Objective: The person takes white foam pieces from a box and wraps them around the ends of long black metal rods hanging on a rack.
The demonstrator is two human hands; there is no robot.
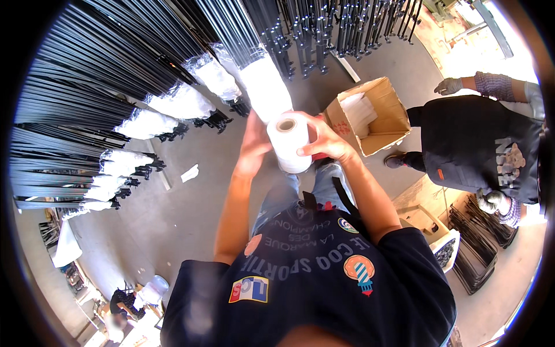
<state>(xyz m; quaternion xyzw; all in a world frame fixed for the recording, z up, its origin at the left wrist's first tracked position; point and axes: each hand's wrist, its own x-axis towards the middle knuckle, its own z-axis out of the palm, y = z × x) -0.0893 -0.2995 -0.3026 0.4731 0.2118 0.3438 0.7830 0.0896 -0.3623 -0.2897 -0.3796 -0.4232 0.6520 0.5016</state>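
Observation:
A thick white roll of stretch film [289,144] with a cardboard core is in front of my legs, its core end turned up toward me. My right hand [326,140] grips it from the right, with the thumb across its side and fingers near the top. On the other side my left hand [252,144] is curled against the roll, its fingers partly hidden behind it. Just beyond the roll, a bundle of long black rods [231,26] has its near end wrapped in white film [267,84], close to my left fingertips.
More black rod bundles [75,75] with wrapped ends lie at left. An open cardboard box [384,110] with white material inside stands right of my hands. A co-worker in a black apron [462,141] and gloves is at right. A white scrap [189,173] lies on the floor.

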